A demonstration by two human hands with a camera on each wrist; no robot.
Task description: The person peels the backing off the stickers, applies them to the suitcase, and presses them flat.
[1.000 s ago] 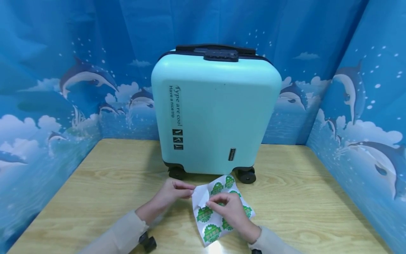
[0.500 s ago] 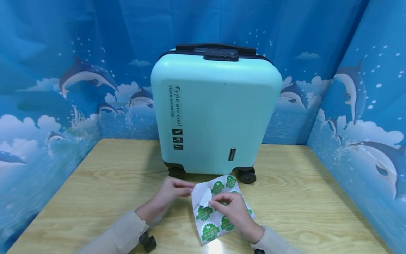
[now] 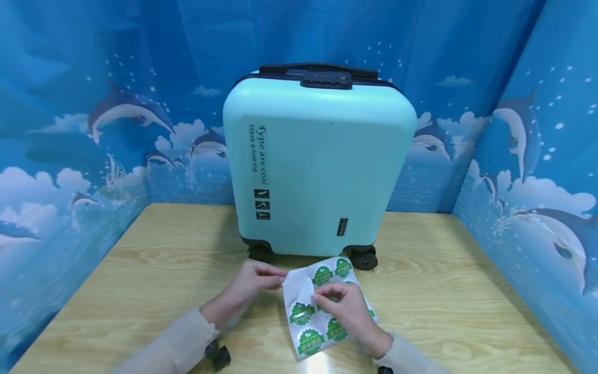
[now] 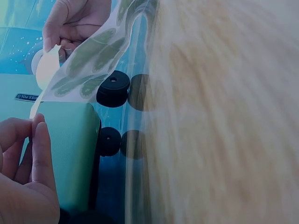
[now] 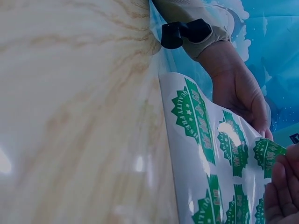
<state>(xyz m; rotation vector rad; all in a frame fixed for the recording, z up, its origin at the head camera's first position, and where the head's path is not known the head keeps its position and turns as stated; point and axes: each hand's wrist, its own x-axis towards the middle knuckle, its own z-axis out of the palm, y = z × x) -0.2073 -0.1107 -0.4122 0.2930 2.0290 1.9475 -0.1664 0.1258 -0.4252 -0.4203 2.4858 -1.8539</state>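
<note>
A white sheet of round green badge stickers [image 3: 293, 296] slants up from the wooden table in front of the suitcase. My left hand [image 3: 247, 285] pinches its upper left corner between thumb and index finger. With thumb and fingertips, my right hand [image 3: 345, 311] pinches the edge of one sticker [image 3: 306, 292], partly lifted off the sheet so its white back shows. In the left wrist view that sticker [image 4: 48, 70] curls away from the backing, still joined along one side. Its green face [image 5: 268, 154] bends up beside the fingers in the right wrist view.
A mint-green suitcase [image 3: 322, 166] with black wheels stands upright on the table [image 3: 154, 270], right behind the sheet. Blue dolphin-print curtains [image 3: 187, 62] enclose the back and both sides.
My right hand has drawn slightly to the right, pulling the lifted sticker along. The sheet has shifted and flattened a little. My left hand keeps its pinch at the corner.
</note>
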